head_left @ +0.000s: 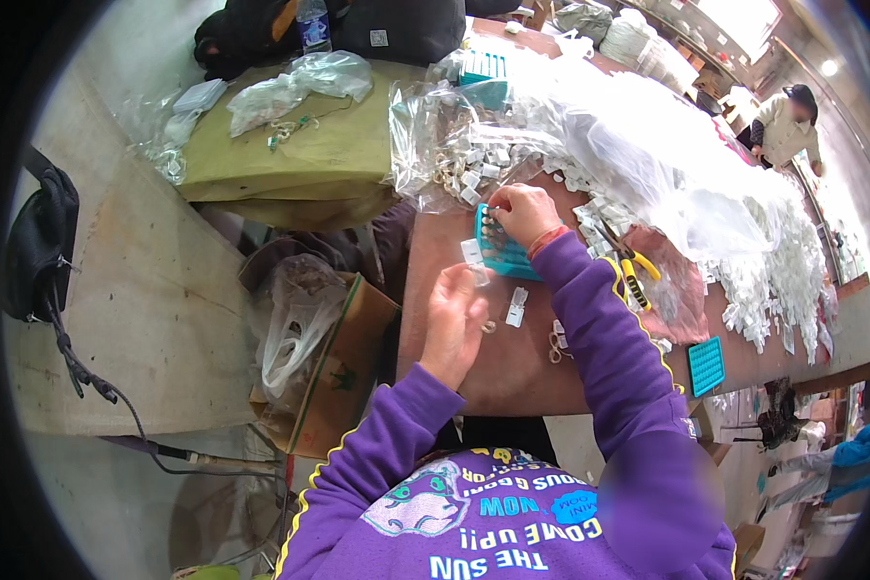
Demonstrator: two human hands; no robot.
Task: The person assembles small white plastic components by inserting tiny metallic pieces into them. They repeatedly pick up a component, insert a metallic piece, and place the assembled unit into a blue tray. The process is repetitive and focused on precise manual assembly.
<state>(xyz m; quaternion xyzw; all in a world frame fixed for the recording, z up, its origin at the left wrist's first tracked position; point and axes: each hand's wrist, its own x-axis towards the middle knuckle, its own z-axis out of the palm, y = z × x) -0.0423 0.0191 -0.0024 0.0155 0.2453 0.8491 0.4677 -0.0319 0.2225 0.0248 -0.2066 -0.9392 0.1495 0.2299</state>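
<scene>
Our left hand [451, 319] pinching a small white card [471, 251], teal tray [499, 262] and right hand [530, 215] just past it

Nearest us there's a beige loop [489, 327] on the reddish-brown table [512, 367], then a second card [516, 307] lying flat, its long axis running away from us with the far end tipped a bit right; our left thumb and fingers grip the near end of the first card, held up by the tray's left edge, long axis steep, pointing away from us and leaning slightly left; it's a slim rectangle, white at the far end, see-through toward our fingers; our right hand is over the tray, fingertips bunched at its far-left end by some small pale bits, though we can't tell what's between them; beyond sits a clear bag [408, 124] of white tags.
</scene>
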